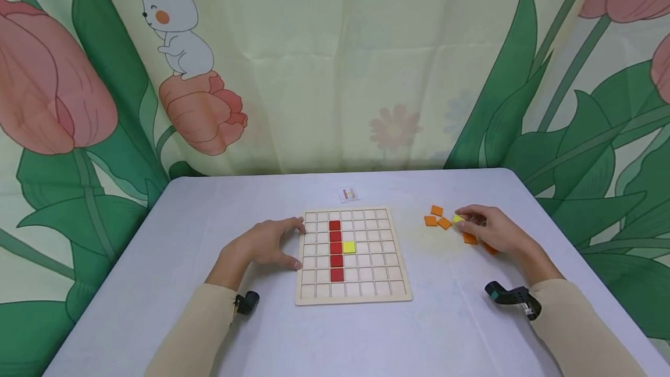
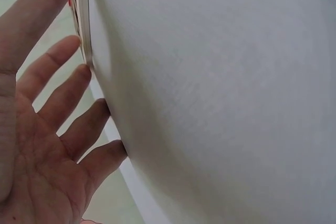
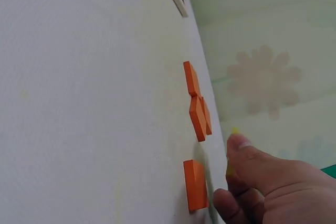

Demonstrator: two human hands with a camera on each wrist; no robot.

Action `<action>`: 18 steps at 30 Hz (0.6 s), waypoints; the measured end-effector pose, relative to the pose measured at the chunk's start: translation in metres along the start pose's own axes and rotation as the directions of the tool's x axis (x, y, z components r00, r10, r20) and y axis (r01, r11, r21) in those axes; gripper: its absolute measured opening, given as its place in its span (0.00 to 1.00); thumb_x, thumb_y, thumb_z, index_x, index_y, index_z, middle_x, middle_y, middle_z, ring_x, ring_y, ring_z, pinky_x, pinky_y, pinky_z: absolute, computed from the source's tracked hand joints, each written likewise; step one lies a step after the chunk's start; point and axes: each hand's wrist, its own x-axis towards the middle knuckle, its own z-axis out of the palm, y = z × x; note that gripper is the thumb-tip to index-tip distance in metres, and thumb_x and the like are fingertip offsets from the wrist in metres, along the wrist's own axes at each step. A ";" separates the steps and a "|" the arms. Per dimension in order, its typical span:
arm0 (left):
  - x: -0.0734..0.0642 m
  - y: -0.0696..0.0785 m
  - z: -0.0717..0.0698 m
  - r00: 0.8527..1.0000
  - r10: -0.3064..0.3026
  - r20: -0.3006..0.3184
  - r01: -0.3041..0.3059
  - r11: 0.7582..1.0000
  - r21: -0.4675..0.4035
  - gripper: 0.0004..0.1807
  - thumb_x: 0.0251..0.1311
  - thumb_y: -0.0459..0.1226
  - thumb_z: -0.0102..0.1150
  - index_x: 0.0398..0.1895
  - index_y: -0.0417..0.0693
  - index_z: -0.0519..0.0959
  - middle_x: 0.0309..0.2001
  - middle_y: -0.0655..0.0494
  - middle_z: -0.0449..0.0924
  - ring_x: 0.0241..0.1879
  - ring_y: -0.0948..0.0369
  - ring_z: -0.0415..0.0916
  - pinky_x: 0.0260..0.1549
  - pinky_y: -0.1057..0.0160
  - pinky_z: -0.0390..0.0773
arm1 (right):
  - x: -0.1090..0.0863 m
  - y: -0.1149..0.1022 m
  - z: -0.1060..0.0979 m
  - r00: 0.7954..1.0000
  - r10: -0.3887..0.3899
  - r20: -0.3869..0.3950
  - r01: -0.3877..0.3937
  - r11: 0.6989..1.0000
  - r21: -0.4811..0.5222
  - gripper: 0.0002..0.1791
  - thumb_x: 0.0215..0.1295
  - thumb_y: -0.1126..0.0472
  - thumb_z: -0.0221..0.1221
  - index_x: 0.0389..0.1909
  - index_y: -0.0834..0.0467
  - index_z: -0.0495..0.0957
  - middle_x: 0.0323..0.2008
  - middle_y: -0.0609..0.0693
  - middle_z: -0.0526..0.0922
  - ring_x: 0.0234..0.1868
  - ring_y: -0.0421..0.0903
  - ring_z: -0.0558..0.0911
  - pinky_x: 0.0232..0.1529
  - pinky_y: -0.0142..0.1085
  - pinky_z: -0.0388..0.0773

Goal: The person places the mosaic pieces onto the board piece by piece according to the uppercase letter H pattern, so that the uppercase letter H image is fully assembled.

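Observation:
A wooden grid board (image 1: 374, 290) lies mid-table, with a column of several red square tiles (image 1: 336, 251) and one yellow tile (image 1: 349, 247) beside it in its cells. My left hand (image 1: 267, 241) touches the board's left edge, thumb and fingers spread apart; in the left wrist view the fingers (image 2: 68, 98) reach the table along that edge. Right of the board, my right hand (image 1: 489, 227) pinches a yellow square tile (image 1: 458, 219) between thumb and fingertips, above orange tiles. In the right wrist view only slivers of that yellow tile (image 3: 235, 130) show past the thumb.
Several loose orange tiles (image 1: 444, 223) lie on the white-covered table (image 1: 434, 330) to the right, some partly under my right hand. A small printed card (image 1: 348, 194) with a grid pattern sits behind the board. A patterned curtain (image 1: 314, 74) hangs behind the table.

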 end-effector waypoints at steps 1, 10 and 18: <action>0.001 0.001 0.001 1.000 -0.003 0.002 0.003 1.000 -0.002 0.39 0.41 0.56 0.83 0.59 0.72 0.74 0.76 0.64 0.66 0.73 0.53 0.65 0.69 0.45 0.68 | -0.002 0.000 -0.001 1.000 -0.004 -0.005 0.004 1.000 0.013 0.25 0.76 0.52 0.60 0.66 0.63 0.73 0.54 0.61 0.79 0.50 0.55 0.75 0.41 0.28 0.78; 0.005 0.006 0.003 1.000 -0.001 -0.002 0.001 1.000 -0.012 0.38 0.40 0.56 0.84 0.57 0.73 0.74 0.76 0.63 0.66 0.72 0.53 0.67 0.68 0.45 0.70 | -0.012 -0.004 -0.003 0.998 -0.041 -0.051 0.045 0.995 0.084 0.24 0.79 0.54 0.56 0.68 0.63 0.70 0.60 0.64 0.76 0.51 0.56 0.78 0.42 0.27 0.81; 0.003 0.001 0.002 1.000 -0.009 -0.012 0.009 1.000 -0.004 0.38 0.40 0.57 0.84 0.57 0.73 0.74 0.74 0.61 0.68 0.70 0.53 0.68 0.67 0.44 0.70 | -0.007 -0.025 0.005 0.997 -0.065 -0.046 0.072 0.985 0.158 0.23 0.77 0.55 0.59 0.67 0.61 0.72 0.59 0.62 0.77 0.47 0.56 0.77 0.37 0.32 0.82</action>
